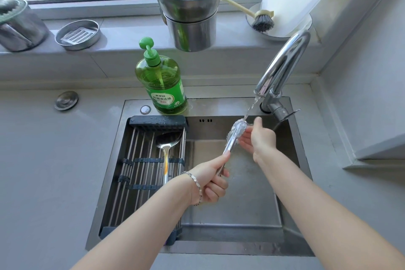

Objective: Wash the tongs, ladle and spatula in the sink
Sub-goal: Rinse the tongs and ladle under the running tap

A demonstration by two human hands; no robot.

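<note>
My left hand (211,178) grips the handle end of the metal tongs (232,141) over the steel sink (241,215). The tongs slant up to the right, with their tips under the water running from the tap (282,68). My right hand (257,138) is at the wet tips, its fingers touching them from the right. On the roll-up drying rack (140,164) across the sink's left side lies a metal spatula (167,144), blade toward the back. I see no ladle.
A green dish soap bottle (161,81) stands behind the sink. On the window sill are two stacked steel pots (188,11), a round steel dish (77,34), a dish brush (262,21) and a white board (293,0). A grey counter (54,171) lies to the left.
</note>
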